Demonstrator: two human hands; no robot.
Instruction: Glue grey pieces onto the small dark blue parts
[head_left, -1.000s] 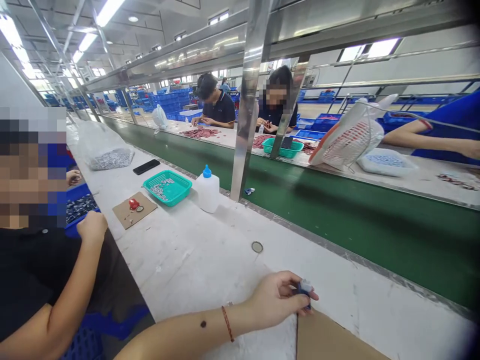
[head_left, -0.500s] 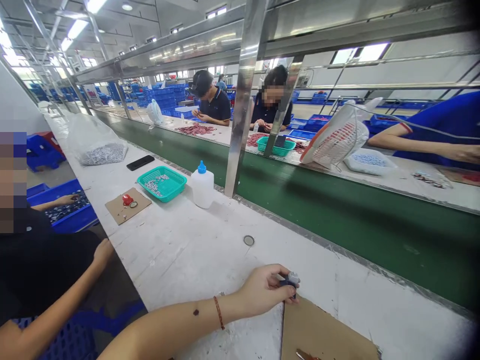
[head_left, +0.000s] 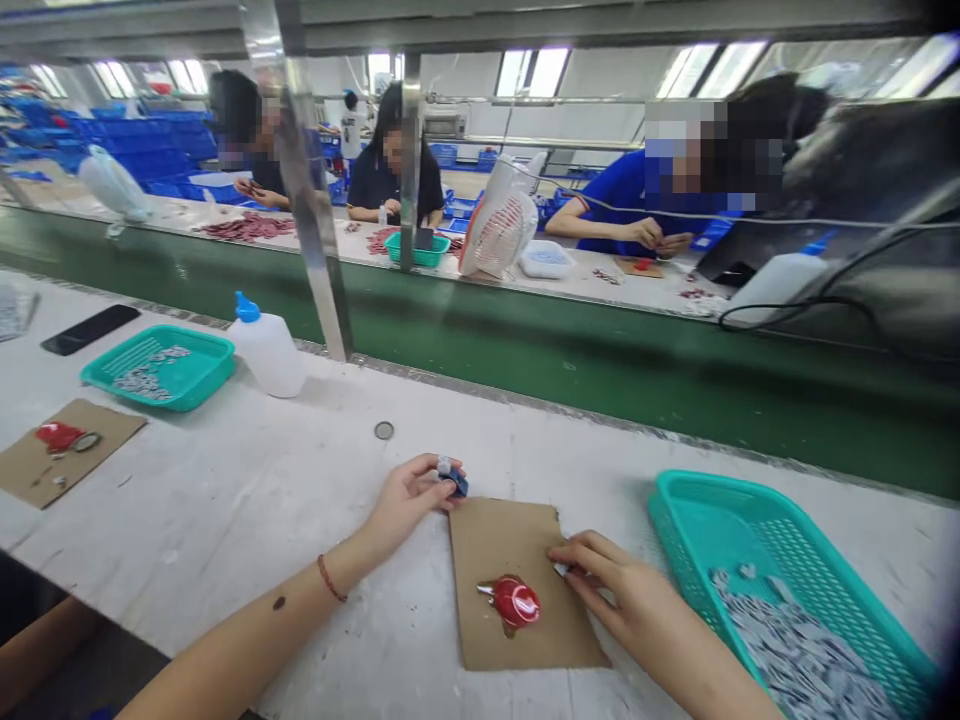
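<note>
My left hand (head_left: 409, 500) is in front of me at the upper left corner of the cardboard (head_left: 502, 535). Its fingers are closed around a small blue piece (head_left: 454, 484), which has a pale top pointing upward. My right hand (head_left: 619, 580) is at the right edge of the same cardboard. Its thumb and finger are pinched together on a small pale piece (head_left: 561, 569), of which I see only a little; if it touches the cardboard, I cannot tell. Between the two hands, but nearer to me, a shiny red blob (head_left: 516, 602) lies on the cardboard, with a thin stick at its left side.

The cardboard lies flat on the white table (head_left: 300, 480). To the right of my right hand I have a green basket (head_left: 679, 540) with many grey pieces (head_left: 810, 650) inside. Beyond my left hand lies a bottle cap (head_left: 384, 430), and farther left a white bottle (head_left: 271, 360) with blue top stands upright.
</note>
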